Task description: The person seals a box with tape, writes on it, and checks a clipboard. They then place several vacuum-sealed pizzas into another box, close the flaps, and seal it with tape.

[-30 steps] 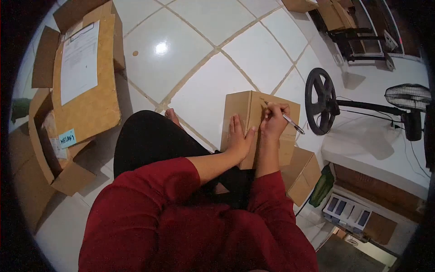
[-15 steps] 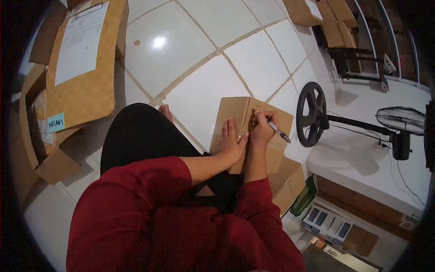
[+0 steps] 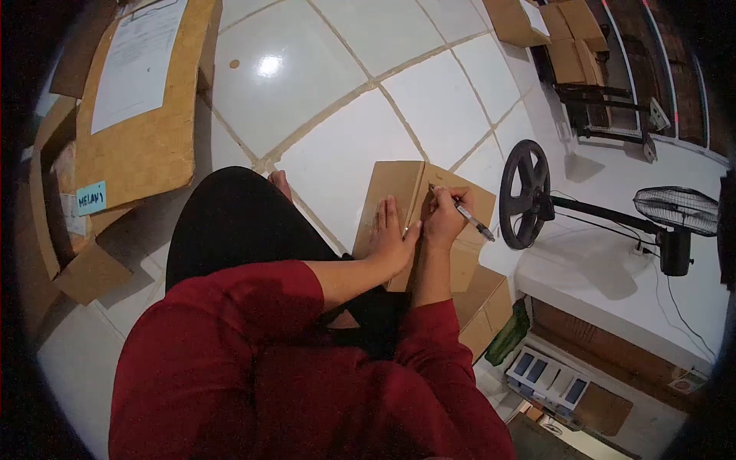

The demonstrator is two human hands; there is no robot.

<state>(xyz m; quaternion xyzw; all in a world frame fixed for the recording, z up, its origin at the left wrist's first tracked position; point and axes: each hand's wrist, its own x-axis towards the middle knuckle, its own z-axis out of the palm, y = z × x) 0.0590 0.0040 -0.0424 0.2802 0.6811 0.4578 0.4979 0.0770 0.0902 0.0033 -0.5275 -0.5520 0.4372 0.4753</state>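
A brown cardboard box (image 3: 464, 264) lies at my lap, its long flap seam running between my hands. My left hand (image 3: 391, 241) is spread flat on the left part of the cardboard, with a ring on one finger. In my right hand (image 3: 443, 218) a pen (image 3: 479, 225) is gripped, its back end slanting down to the right. The pen's tip meets the right panel near its upper part. Faint marks show there, too small to read.
Another cardboard box (image 3: 488, 310) sits beside my right forearm. At right stands a black fan (image 3: 675, 249) with a round base (image 3: 526, 194). On the left, a large carton (image 3: 138, 165) bears a paper sheet (image 3: 142, 65) and a blue note (image 3: 92, 198). White floor tiles (image 3: 337, 157) lie ahead.
My view has shifted slightly. The left hand stays flat on the cardboard, and the right hand keeps the pen at almost the same spot.
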